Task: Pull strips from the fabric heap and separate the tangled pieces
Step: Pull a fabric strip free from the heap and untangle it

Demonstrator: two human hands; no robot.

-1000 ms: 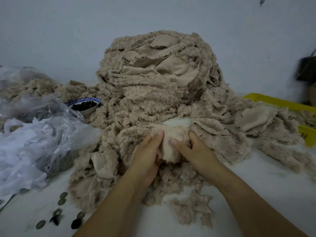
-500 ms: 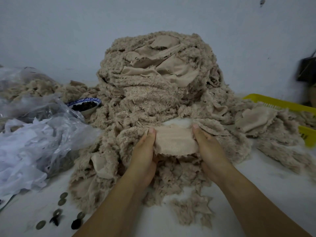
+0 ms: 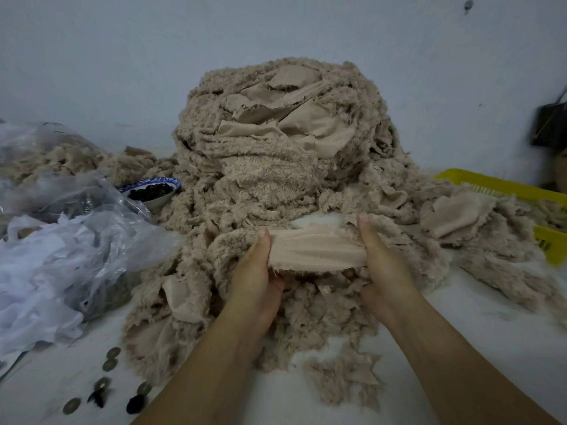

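stretching a beige strip [image 3: 316,248] (smooth backing up) taut, both hands [image 3: 256,271] gripping its ends before the fuzzy heap [image 3: 276,167].

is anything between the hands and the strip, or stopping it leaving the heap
Nothing between them: left hand and right hand grip the strip at its ends. Loose fleece of the heap lies against its lower edge and may snag it.

Strip [image 3: 316,250] taut between left hand [image 3: 254,286] and right hand [image 3: 385,271]
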